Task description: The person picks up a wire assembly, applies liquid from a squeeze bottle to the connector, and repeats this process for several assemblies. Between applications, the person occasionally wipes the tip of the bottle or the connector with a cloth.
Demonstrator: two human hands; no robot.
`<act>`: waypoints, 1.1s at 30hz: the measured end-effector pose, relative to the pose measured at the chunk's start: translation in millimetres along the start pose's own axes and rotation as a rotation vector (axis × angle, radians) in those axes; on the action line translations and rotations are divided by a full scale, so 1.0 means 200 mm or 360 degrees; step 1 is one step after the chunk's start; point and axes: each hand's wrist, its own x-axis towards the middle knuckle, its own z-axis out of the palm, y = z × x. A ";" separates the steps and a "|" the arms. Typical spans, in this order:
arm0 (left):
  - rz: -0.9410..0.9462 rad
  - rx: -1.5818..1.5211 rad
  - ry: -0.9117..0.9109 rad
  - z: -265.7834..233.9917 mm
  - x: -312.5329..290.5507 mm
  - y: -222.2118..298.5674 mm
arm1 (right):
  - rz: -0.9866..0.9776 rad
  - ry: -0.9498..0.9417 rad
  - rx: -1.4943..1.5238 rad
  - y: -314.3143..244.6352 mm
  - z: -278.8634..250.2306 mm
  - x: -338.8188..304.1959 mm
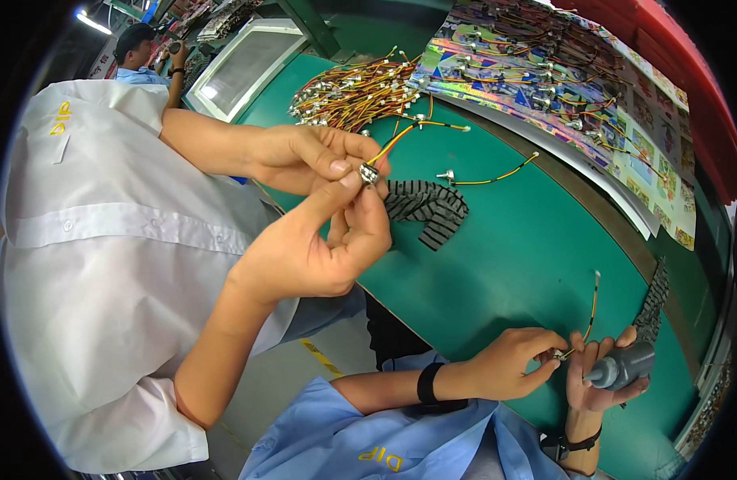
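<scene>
- Left hand (508, 370) pinches a small silvery metal component (559, 354) with yellow-and-black wires (593, 308) above the green desk (496, 256), seemingly to steady it.
- Right hand (579, 388) grips a grey plastic bottle (634, 364) sideways, likely for easy reach.

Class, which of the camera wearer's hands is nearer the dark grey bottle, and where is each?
Right. The right hand holds the dark grey bottle. The left hand, pinching a small metal part, is to the bottle's left, apart from it.

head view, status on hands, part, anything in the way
Left hand pinching wired component, fingers partly covering it. Right hand holding grey bottle, nozzle leftward. Co-worker's hands apart, off left.
</scene>
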 end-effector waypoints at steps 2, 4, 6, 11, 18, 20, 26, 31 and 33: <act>-0.0010 -0.0004 0.0014 0.00 0.00 0.00 | -0.0022 0.0055 -0.0121 0.01 0.03 0.02; -0.0016 0.0008 0.0034 0.00 0.01 0.00 | -0.0028 0.0083 -0.0167 0.01 0.03 0.03; -0.0036 0.0000 0.0040 0.00 0.01 0.00 | 0.0016 -0.0013 -0.0072 0.01 0.02 0.05; -0.0037 -0.0020 0.0087 0.00 0.01 0.05 | 0.0032 0.0046 0.0122 -0.02 0.04 0.07; -0.0040 -0.0031 0.0110 0.01 0.04 0.03 | 0.0058 0.0040 0.0179 -0.02 0.00 0.09; 0.0015 0.0019 0.0130 0.02 0.03 0.05 | 0.0068 0.0026 0.0217 -0.03 0.01 0.10; -0.0034 0.0025 0.0109 0.00 0.03 0.07 | 0.0089 0.0177 0.0362 -0.03 -0.01 0.13; -0.0026 0.0059 0.0129 0.01 0.05 0.09 | 0.0153 0.0414 0.0347 -0.05 -0.02 0.14; -0.0029 0.0061 0.0128 0.01 0.05 0.08 | 0.0158 0.0414 0.0350 -0.05 -0.03 0.14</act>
